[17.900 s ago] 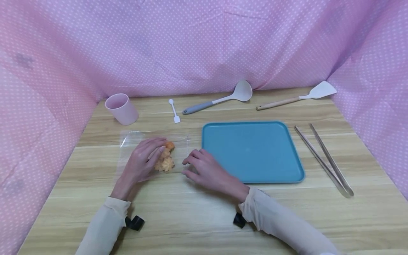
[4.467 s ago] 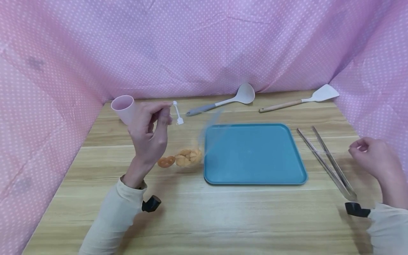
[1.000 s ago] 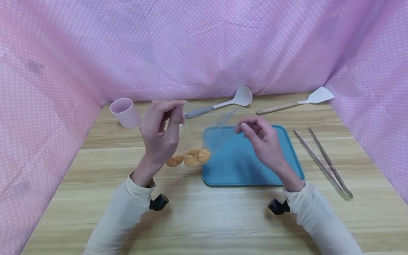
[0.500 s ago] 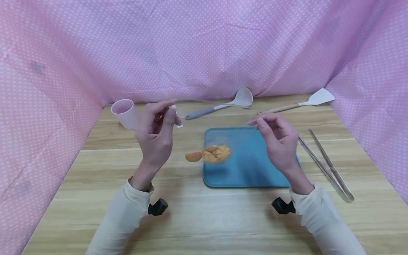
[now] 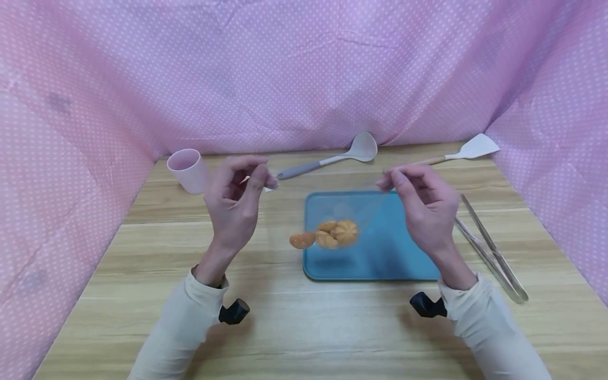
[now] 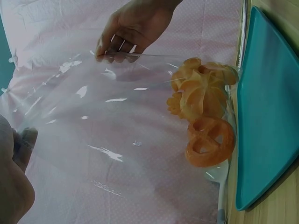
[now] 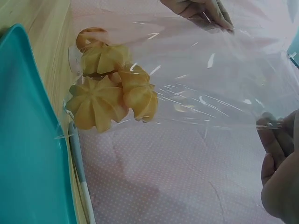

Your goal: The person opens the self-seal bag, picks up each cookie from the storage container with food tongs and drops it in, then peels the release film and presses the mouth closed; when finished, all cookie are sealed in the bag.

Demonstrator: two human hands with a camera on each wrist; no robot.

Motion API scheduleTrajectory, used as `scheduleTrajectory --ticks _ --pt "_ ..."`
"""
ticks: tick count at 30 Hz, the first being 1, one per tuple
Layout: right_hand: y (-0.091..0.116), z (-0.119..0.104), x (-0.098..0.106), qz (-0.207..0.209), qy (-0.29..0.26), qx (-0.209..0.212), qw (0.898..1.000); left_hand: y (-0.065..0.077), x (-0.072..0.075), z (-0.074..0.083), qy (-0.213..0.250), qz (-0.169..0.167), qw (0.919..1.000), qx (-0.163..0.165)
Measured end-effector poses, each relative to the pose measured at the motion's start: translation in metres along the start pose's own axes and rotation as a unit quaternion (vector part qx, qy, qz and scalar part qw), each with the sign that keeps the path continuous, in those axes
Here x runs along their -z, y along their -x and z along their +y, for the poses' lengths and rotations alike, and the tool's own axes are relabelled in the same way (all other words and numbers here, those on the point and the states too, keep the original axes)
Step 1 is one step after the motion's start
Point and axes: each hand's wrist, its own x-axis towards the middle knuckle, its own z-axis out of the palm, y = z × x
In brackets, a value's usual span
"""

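A clear plastic bag (image 6: 131, 107) is held up by its two top corners, its sides spread apart. My left hand (image 5: 235, 203) pinches one corner between thumb and fingertips, and my right hand (image 5: 427, 208) pinches the other. At the bottom of the bag lie a brown pretzel-shaped cookie (image 6: 210, 142) and several golden flower-shaped cookies (image 7: 96, 102). In the head view the flower cookies overlap the left part of the blue tray (image 5: 380, 258), while the pretzel cookie crosses its left rim. The see-through film is hard to trace from the head.
A pink cup (image 5: 190, 171) stands at the back left. Behind my left fingers a small white tool (image 5: 268, 189) shows partly. At the back lie a ladle (image 5: 363, 148) and a wooden-handled turner (image 5: 477, 146); metal tongs (image 5: 496, 258) lie right of the tray.
The bag, once flat on the table with the cookies, is now lifted and has swung right over the tray. My right hand came in from the far right, then both hands drew apart.
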Motion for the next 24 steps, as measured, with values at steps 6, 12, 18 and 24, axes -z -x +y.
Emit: scheduleTrajectory --ticks 6,12,18,24 --pt "-0.0011 0.0003 0.002 0.01 -0.024 0.008 1.0 -0.0006 -0.0001 0.0016 0.021 -0.012 0.9997 0.01" --pt "-0.0013 0.0008 0.002 0.016 -0.053 0.009 0.998 -0.0022 -0.0006 0.0026 0.05 -0.021 0.9984 0.016" --pt "-0.0004 0.0002 0.001 0.034 -0.087 0.004 0.996 -0.0034 -0.0009 0.0033 0.08 -0.022 0.9963 0.024" --pt "0.0003 0.001 -0.0001 0.028 -0.229 0.008 0.973 -0.0039 -0.0011 0.0055 0.108 -0.033 0.9929 0.037"
